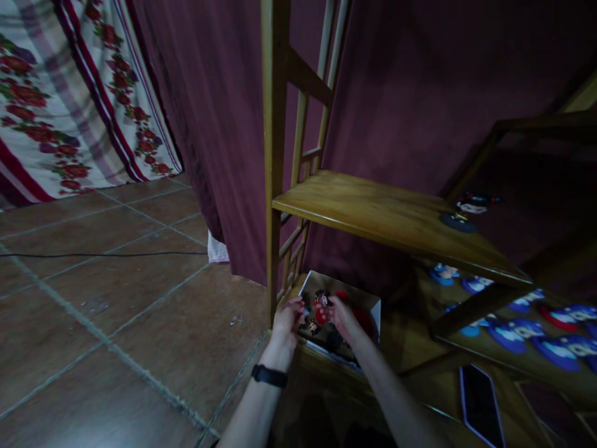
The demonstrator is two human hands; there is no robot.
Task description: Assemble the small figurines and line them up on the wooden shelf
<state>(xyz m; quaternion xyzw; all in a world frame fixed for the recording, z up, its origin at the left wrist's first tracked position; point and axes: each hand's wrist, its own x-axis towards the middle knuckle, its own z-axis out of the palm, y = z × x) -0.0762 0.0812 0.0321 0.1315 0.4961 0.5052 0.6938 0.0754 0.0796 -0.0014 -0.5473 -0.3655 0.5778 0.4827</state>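
Observation:
An open white box stands on the lowest wooden shelf, with small figurines and red and dark round pieces in it. My right hand reaches over the box, its fingers closed on a small figurine with a dark head. At the box's left side is my left hand, with a black band on the wrist. Its fingers are curled together at the tips; what they hold, if anything, is too small to make out. Another small figurine lies in the box between my hands.
Above the box runs a wooden shelf board bearing a dark-haired figurine on a round base. Several blue-and-white figurines stand to the right. A phone lies at lower right. A black cable crosses the tiled floor.

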